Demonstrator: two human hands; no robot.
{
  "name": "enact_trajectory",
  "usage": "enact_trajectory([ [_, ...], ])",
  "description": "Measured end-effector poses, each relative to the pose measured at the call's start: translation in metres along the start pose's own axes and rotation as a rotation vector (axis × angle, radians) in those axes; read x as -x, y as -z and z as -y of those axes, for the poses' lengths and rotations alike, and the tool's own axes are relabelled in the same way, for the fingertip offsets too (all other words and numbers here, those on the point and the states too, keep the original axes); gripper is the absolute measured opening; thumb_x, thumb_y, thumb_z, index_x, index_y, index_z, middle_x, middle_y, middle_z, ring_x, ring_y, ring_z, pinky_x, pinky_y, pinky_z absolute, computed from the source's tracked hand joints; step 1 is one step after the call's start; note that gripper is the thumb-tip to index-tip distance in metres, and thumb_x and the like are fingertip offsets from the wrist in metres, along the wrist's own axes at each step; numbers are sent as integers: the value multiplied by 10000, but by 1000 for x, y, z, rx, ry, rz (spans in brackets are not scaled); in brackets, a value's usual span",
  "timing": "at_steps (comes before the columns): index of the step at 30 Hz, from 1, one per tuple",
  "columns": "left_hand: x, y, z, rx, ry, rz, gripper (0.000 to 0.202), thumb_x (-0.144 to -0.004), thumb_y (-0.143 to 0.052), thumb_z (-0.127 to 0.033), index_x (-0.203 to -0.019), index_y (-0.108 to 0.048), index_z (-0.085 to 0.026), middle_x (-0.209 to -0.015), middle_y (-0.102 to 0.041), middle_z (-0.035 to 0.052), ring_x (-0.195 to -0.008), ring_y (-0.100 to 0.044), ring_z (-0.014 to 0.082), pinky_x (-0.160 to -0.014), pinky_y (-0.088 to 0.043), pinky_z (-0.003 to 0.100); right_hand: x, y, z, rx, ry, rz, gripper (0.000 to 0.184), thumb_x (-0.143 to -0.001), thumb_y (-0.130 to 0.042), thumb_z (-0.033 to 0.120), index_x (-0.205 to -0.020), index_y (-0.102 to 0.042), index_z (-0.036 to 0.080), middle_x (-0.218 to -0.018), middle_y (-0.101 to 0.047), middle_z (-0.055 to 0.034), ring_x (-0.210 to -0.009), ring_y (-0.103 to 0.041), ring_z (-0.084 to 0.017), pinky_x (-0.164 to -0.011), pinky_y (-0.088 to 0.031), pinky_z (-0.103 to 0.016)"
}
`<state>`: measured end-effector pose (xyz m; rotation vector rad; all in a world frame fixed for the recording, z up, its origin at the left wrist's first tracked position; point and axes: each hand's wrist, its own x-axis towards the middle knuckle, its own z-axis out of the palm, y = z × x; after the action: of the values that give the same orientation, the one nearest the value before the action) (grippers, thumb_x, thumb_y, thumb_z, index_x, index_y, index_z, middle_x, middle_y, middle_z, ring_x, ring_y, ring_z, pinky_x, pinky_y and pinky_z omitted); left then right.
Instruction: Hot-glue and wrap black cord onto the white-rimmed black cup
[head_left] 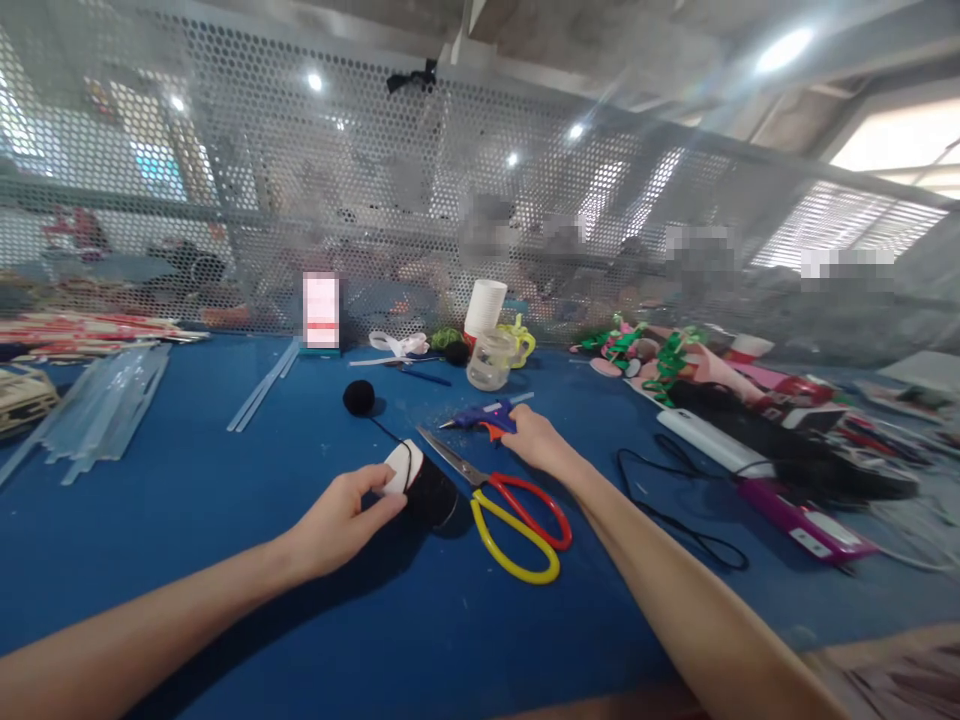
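Observation:
My left hand [346,515] is closed on a black spool with a white end [420,485] that lies on the blue table [225,520]. A thin black thread runs from it to a black pom-pom [359,397] farther back. My right hand [534,440] reaches forward and grips the handle of a blue glue gun [480,415] resting on the table. Scissors with one red and one yellow handle [506,505] lie between my two hands, blades pointing away to the left.
Clear glue sticks [105,400] lie at the left. A clear jar [491,358], white cups [485,308] and ribbon sit at the back. Decorated items with green ribbon [667,362], a white power strip [712,440], a black cord [675,515] and a pink case [806,520] fill the right. Perforated metal screen behind.

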<state>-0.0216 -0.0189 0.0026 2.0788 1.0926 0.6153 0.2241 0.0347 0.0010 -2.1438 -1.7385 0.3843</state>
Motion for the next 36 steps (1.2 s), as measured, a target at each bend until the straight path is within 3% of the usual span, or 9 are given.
enact_trajectory([
  [4,1,2,-1,51,20,-8,233,-777,-376,-308,-722,-503,-121,-657,-444,-14,-631,-403,123,-596,-350,235,15,11,8,-248,81,-23,296,-705,-473,155,-996,-432,117,-839,-591,-62,-663,-587,-142,-611,-450,-262],
  [8,0,3,1,109,67,-14,244,-780,-372,-340,-703,-467,-129,-619,-393,-33,-572,-368,106,-538,-331,218,41,19,19,-547,175,117,190,-727,-478,295,-790,-504,118,-581,-538,5,-499,-540,-106,-517,-452,-242],
  [12,-2,3,4,126,93,-6,250,-777,-374,-355,-717,-467,-131,-622,-397,-31,-581,-372,111,-535,-329,218,62,19,22,-734,289,240,211,-731,-494,315,-809,-525,122,-636,-557,-9,-485,-527,-83,-517,-447,-230],
  [16,-4,3,5,153,107,5,258,-770,-387,-370,-738,-479,-132,-643,-422,-24,-600,-390,119,-554,-341,223,74,21,22,-669,289,318,211,-749,-472,343,-724,-539,145,-530,-510,30,-404,-472,-63,-412,-412,-189],
  [23,-5,2,3,230,96,-23,236,-762,-410,-350,-722,-492,-133,-663,-451,-15,-634,-403,126,-579,-354,223,88,22,26,-499,267,303,221,-735,-478,354,-605,-502,177,-397,-440,61,-313,-409,-69,-329,-370,-186],
  [29,-3,2,5,161,97,-25,251,-761,-405,-363,-701,-490,-135,-646,-445,-15,-618,-400,128,-571,-357,229,93,19,29,-361,388,168,254,-737,-469,289,-498,-475,202,-357,-439,48,-329,-438,-101,-358,-381,-217],
  [36,-4,1,6,171,82,-42,239,-753,-415,-357,-692,-497,-141,-634,-453,-22,-609,-402,122,-560,-361,212,97,18,32,-190,516,29,145,-715,-466,272,-678,-587,201,-537,-568,-17,-486,-525,-156,-468,-422,-270],
])
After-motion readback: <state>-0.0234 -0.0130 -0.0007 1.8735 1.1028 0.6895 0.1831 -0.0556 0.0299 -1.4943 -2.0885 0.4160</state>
